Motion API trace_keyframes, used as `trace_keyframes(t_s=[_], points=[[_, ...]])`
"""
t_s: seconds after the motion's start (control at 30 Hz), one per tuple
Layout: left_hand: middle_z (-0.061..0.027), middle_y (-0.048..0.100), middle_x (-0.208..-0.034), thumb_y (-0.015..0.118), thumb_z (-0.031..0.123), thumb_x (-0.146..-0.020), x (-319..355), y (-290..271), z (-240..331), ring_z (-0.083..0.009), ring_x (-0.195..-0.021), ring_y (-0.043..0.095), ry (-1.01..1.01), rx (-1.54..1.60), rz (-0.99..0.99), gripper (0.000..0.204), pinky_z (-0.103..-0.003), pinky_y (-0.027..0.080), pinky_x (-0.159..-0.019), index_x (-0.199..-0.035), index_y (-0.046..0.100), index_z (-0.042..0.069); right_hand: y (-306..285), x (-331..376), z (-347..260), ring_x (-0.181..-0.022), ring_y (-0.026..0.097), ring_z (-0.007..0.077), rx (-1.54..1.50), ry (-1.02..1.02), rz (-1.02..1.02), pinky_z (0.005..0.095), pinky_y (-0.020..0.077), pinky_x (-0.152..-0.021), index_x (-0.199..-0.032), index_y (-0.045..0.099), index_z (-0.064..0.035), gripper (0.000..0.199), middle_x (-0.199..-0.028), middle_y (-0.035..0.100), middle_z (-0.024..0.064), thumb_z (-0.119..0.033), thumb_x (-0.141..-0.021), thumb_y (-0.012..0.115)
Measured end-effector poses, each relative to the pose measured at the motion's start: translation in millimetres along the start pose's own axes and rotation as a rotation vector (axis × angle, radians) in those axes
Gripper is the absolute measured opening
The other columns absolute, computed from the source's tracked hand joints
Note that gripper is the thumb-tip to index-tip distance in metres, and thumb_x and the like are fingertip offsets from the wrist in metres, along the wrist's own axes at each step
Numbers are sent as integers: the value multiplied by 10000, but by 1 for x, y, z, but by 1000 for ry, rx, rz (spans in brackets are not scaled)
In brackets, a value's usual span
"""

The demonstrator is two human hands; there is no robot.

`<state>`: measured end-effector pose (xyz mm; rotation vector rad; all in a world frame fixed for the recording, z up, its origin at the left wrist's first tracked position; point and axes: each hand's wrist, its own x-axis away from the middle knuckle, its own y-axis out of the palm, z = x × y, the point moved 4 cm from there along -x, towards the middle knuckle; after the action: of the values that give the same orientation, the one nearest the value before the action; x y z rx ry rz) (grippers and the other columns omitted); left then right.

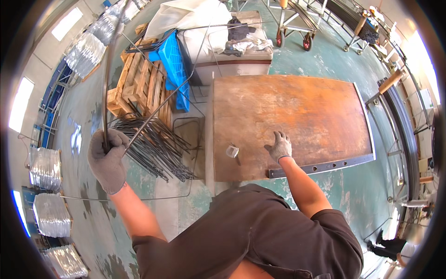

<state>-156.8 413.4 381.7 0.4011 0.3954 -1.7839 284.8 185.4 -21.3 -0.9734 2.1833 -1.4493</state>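
Observation:
My left hand (108, 160), in a grey work glove, is raised at the left with its fingers closed round a thin dark metal rod (106, 88). The rod runs upward out of view. Another thin bent bar slants up from beside this hand; I cannot tell if it belongs to the same piece. My right hand (280, 147), gloved too, is open over the brown worktable (297, 107), fingers spread, holding nothing. Left of it on the tabletop sits a small whitish object (232, 151) with a dark stem. A dark steel bar with holes (325, 166) lines the table's near edge.
Left of the table, a pile of dark metal rods (155, 149) lies beside wooden pallets (134, 86) and a blue plastic pallet (173, 65). White sheeting (200, 23) covers something behind. A wheeled rack (295, 25) stands at the back; long dark bars (402, 125) rest at right.

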Motion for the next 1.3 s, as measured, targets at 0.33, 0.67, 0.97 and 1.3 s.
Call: trace_keyframes(t_s=[0.33,0.67,0.97,1.3], points=[[-44,656,-889,554,-122,-756,-41,-29,-129,-193,-836,684,-318,-49,124,405,-318,567,-738,-1135,685,-63,16,3,-18,-1647,292,431,100,43,-178,527,284,-1361,-1674,465,-114,1082,-1775,364,195,-446,-783,981],[-28,656,-849,582,-116,-772,-48,58,-297,-132,-764,652,-518,-46,-40,347,-264,521,-712,-1087,701,-30,34,-3,0,-1637,298,451,90,32,-139,538,303,-1352,-1646,492,-112,1055,-1759,373,206,-439,-774,988],[-29,667,-858,651,-53,-867,27,152,-424,-125,-801,635,-542,-429,-257,232,-273,519,-739,-1082,721,-1,34,-3,1,-1612,345,470,39,26,-78,564,350,-1330,-1615,522,-141,1012,-1724,415,210,-412,-764,998],[-94,750,-942,831,250,-942,80,219,-437,-201,-889,713,-526,-541,-574,333,-369,579,-866,-1142,750,-4,24,-4,-11,-1604,363,460,33,38,-87,558,370,-1323,-1584,571,-129,974,-1705,453,186,-362,-743,1004]])
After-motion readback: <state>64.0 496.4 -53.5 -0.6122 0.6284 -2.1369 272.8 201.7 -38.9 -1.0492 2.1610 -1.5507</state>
